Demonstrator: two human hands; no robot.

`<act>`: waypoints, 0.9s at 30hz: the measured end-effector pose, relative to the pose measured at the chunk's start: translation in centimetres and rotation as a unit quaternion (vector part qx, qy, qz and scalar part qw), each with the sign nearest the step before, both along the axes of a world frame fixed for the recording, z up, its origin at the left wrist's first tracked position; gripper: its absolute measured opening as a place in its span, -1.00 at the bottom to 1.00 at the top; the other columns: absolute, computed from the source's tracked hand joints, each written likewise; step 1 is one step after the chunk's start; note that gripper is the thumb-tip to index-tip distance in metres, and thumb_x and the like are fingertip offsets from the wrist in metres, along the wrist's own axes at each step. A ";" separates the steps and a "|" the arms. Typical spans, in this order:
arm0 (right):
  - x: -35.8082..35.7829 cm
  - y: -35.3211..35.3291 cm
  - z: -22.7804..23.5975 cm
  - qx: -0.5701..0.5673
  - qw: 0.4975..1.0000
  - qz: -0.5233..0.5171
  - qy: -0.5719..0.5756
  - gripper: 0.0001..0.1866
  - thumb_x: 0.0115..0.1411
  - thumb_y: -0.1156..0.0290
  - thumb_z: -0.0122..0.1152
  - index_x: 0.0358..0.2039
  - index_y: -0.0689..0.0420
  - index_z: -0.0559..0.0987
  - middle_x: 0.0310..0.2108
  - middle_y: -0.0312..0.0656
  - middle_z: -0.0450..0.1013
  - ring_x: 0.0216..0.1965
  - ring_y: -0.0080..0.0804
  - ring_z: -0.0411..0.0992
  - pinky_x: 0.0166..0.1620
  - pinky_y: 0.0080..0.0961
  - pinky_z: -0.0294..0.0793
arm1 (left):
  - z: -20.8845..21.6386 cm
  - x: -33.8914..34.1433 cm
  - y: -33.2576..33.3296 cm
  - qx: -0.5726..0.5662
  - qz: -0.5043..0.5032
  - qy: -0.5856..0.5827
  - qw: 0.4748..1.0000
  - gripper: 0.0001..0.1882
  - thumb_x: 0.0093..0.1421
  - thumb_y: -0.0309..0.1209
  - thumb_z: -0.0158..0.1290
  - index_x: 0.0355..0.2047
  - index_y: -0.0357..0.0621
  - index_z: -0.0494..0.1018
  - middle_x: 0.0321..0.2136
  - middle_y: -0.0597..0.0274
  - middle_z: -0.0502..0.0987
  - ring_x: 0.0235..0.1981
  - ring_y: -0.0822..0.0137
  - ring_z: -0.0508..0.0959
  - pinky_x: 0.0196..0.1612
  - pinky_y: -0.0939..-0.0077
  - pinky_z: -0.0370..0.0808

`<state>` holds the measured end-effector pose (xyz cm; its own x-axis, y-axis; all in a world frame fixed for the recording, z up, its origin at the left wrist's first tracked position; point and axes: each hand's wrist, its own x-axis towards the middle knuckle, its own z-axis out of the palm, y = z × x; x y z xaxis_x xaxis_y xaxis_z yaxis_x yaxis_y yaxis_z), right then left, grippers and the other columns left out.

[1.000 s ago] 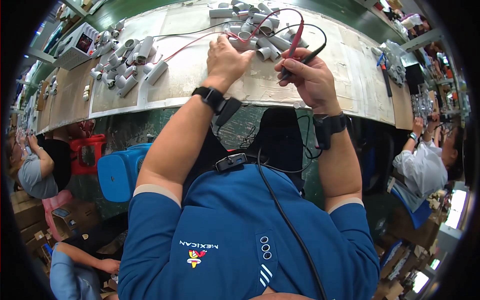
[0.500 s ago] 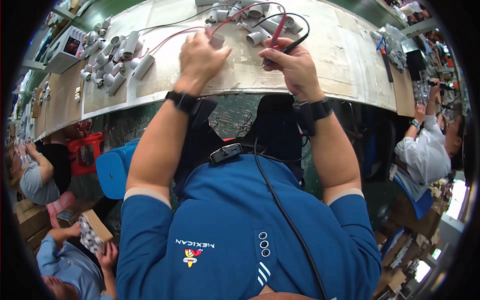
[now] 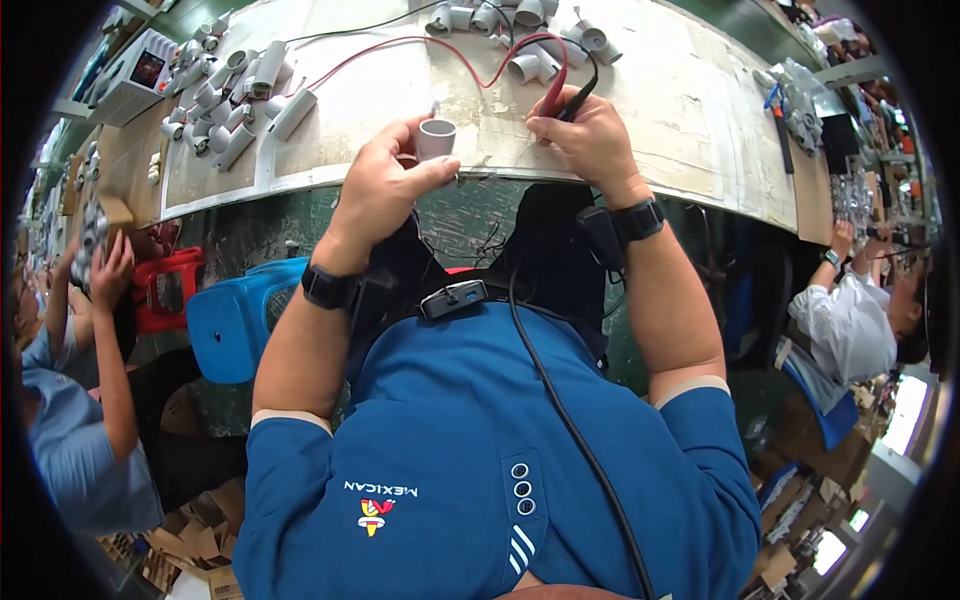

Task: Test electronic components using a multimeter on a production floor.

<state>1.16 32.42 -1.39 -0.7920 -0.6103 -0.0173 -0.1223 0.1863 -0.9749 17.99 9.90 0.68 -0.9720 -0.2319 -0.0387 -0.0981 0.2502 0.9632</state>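
Note:
My left hand [image 3: 380,190] is closed around a small grey cup-shaped cylinder [image 3: 436,142], held just above the table's near edge with its round opening up. To its right, my right hand [image 3: 597,146] grips a red test probe [image 3: 553,94] and a black test probe [image 3: 575,103] together. Their thin tips point left toward the cylinder, apart from it. From the probes a red lead [image 3: 430,42] and a black lead [image 3: 365,40] run leftward across the table. Fingers of my right hand partly hide the probe bodies.
Grey cylindrical parts lie in a pile [image 3: 225,105] at the left and a cluster [image 3: 530,45] at the far middle of the worktable [image 3: 680,120]. A white box-shaped device [image 3: 137,82] stands far left. Blue stool [image 3: 235,325] and red stool [image 3: 165,290] stand below. Co-workers sit on both sides.
My left hand has moved from over the table toward its near edge, bringing the grey cylinder. My right hand, still gripping both probes, has shifted slightly. A co-worker at left has moved a box of parts forward.

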 end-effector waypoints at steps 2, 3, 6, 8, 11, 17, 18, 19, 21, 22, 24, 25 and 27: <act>-0.4 0.2 -0.2 -0.012 1.000 -0.001 0.001 -0.90 0.24 0.52 0.38 -0.25 0.23 0.64 -0.37 -0.30 0.58 -0.38 -0.63 0.49 -0.26 -0.63 0.53 | 0.1 0.8 0.9 0.164 -0.011 0.006 0.986 -0.50 0.29 -0.28 0.25 0.11 -0.37 0.47 -0.16 0.19 0.62 -0.18 0.42 0.60 -0.06 0.50 0.54; -0.5 0.3 -0.4 -0.024 1.000 -0.004 0.003 -0.89 0.24 0.53 0.38 -0.23 0.23 0.64 -0.37 -0.30 0.58 -0.38 -0.63 0.50 -0.25 -0.63 0.54 | 0.1 1.1 1.0 0.244 -0.015 0.008 0.970 -0.52 0.30 -0.32 0.24 0.12 -0.37 0.46 -0.17 0.23 0.62 -0.18 0.47 0.60 -0.06 0.55 0.53; -0.4 -0.2 -0.6 -0.055 0.998 -0.015 -0.014 -0.86 0.25 0.53 0.37 -0.19 0.23 0.63 -0.35 -0.29 0.59 -0.36 -0.62 0.51 -0.23 -0.63 0.56 | -0.7 1.3 0.6 0.355 -0.017 -0.021 0.934 -0.52 0.30 -0.36 0.24 0.14 -0.36 0.46 -0.15 0.24 0.62 -0.17 0.46 0.60 -0.05 0.54 0.53; -0.2 -0.4 -0.7 -0.094 0.994 -0.040 -0.043 -0.84 0.25 0.54 0.37 -0.16 0.23 0.63 -0.34 -0.28 0.59 -0.34 -0.61 0.53 -0.22 -0.62 0.58 | -1.1 1.6 0.4 0.410 -0.017 -0.036 0.911 -0.52 0.29 -0.37 0.25 0.15 -0.36 0.46 -0.15 0.24 0.62 -0.17 0.45 0.60 -0.04 0.53 0.53; -0.4 -0.4 -0.8 -0.084 0.995 -0.033 -0.042 -0.81 0.25 0.54 0.36 -0.12 0.23 0.62 -0.33 -0.28 0.59 -0.33 -0.60 0.54 -0.21 -0.62 0.60 | -1.1 1.7 0.3 0.450 -0.009 -0.052 0.891 -0.47 0.27 -0.35 0.28 0.17 -0.37 0.43 -0.10 0.22 0.62 -0.15 0.42 0.59 -0.03 0.55 0.52; -0.4 -0.2 -1.2 -0.086 0.995 -0.041 -0.037 -0.80 0.26 0.53 0.37 -0.11 0.23 0.62 -0.32 -0.27 0.59 -0.32 -0.59 0.55 -0.22 -0.63 0.60 | 0.1 1.2 0.3 0.065 0.014 0.013 0.998 -0.40 0.21 -0.28 0.30 0.18 -0.31 0.41 -0.11 0.14 0.56 -0.09 0.22 0.56 0.04 0.35 0.49; -0.5 -0.1 -1.2 -0.087 0.994 -0.042 -0.040 -0.80 0.26 0.53 0.37 -0.11 0.23 0.61 -0.31 -0.27 0.59 -0.33 -0.59 0.55 -0.21 -0.63 0.61 | 0.8 0.4 0.1 -0.177 0.032 0.052 0.982 -0.37 0.19 -0.28 0.31 0.19 -0.30 0.40 -0.12 0.11 0.54 -0.08 0.17 0.54 0.07 0.28 0.47; -0.5 -0.1 -1.2 -0.089 0.994 -0.041 -0.044 -0.80 0.26 0.53 0.37 -0.12 0.23 0.61 -0.31 -0.27 0.59 -0.33 -0.59 0.55 -0.21 -0.63 0.61 | 1.0 0.0 -0.2 -0.409 0.052 0.087 0.907 -0.35 0.16 -0.27 0.32 0.20 -0.29 0.39 -0.14 0.08 0.52 -0.06 0.11 0.53 0.10 0.22 0.46; -0.3 -0.3 -1.2 -0.090 0.994 -0.037 -0.046 -0.80 0.26 0.53 0.37 -0.12 0.23 0.61 -0.30 -0.27 0.59 -0.33 -0.59 0.55 -0.21 -0.63 0.61 | -0.4 -1.9 -1.5 -0.441 0.067 0.081 0.891 -0.37 0.16 -0.27 0.32 0.18 -0.27 0.41 -0.15 0.06 0.50 -0.04 0.07 0.50 0.11 0.19 0.43; -0.3 -0.3 -1.3 -0.090 0.994 -0.042 -0.049 -0.80 0.26 0.53 0.37 -0.12 0.24 0.61 -0.30 -0.25 0.60 -0.33 -0.56 0.56 -0.20 -0.60 0.63 | -0.9 -3.3 -2.1 -0.473 0.080 0.077 0.874 -0.39 0.15 -0.27 0.31 0.16 -0.25 0.43 -0.15 0.05 0.47 -0.03 0.03 0.48 0.13 0.15 0.41; -0.3 -0.1 -1.3 -0.091 0.993 -0.055 -0.056 -0.80 0.27 0.54 0.36 -0.11 0.25 0.60 -0.29 -0.21 0.60 -0.32 -0.51 0.58 -0.19 -0.56 0.65 | -0.8 -4.3 -1.8 -0.504 0.090 0.076 0.855 -0.41 0.14 -0.27 0.31 0.15 -0.24 0.45 -0.16 0.04 0.45 -0.01 -0.02 0.46 0.15 0.12 0.39; -0.2 0.2 -1.3 -0.091 0.993 -0.059 -0.055 -0.80 0.27 0.54 0.36 -0.11 0.25 0.60 -0.29 -0.21 0.60 -0.32 -0.51 0.58 -0.19 -0.56 0.65 | -0.2 -4.5 -0.6 -0.490 0.080 0.123 0.859 -0.48 0.16 -0.26 0.29 0.09 -0.24 0.49 -0.19 0.05 0.48 -0.05 -0.01 0.49 0.11 0.13 0.42; 0.1 0.1 -0.7 -0.149 0.979 -0.054 -0.128 -0.79 0.27 0.56 0.34 -0.09 0.27 0.58 -0.28 -0.15 0.61 -0.30 -0.43 0.61 -0.17 -0.49 0.67 | 1.3 -5.0 1.9 -0.461 0.063 0.213 0.859 -0.60 0.20 -0.25 0.27 -0.03 -0.23 0.57 -0.24 0.09 0.55 -0.13 0.01 0.56 0.02 0.15 0.48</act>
<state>1.31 32.53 -2.09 -0.8451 -0.5316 -0.0568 0.1376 -0.1136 -0.9839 13.03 11.83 1.95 -0.8178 -0.0777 0.5703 0.1322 0.9390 0.3175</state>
